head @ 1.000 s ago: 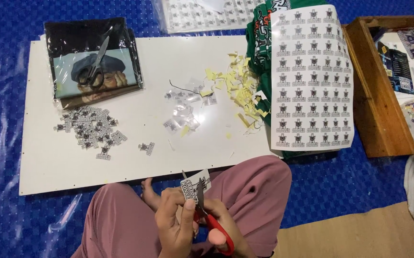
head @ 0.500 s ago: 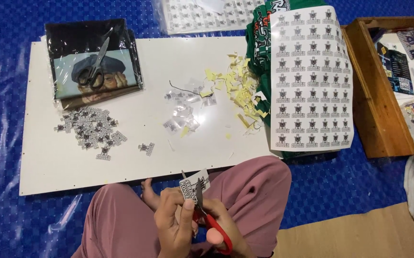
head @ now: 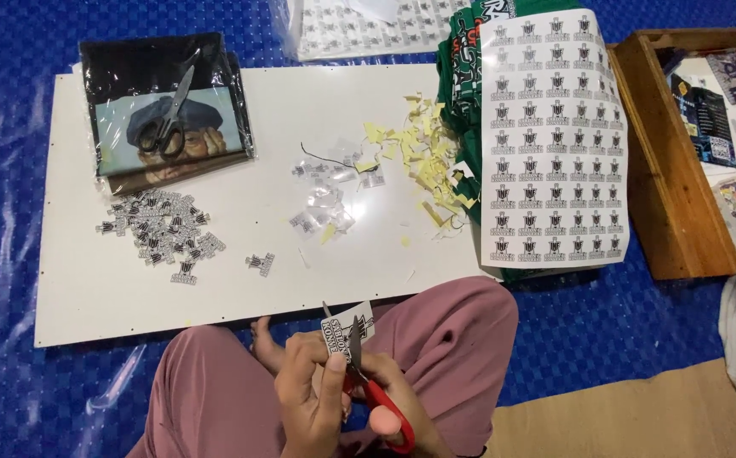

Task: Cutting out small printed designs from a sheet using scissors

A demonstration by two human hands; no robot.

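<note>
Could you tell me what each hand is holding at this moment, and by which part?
The left hand pinches a small printed sticker piece by its lower edge. The right hand grips red-handled scissors by the handle loops, blades at the sticker.

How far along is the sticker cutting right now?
Done: a pile of cut-out stickers lies on the white board. In hand: the left hand holds one sticker piece while the right hand works the red-handled scissors. Left: a full printed sticker sheet is uncut.
</note>
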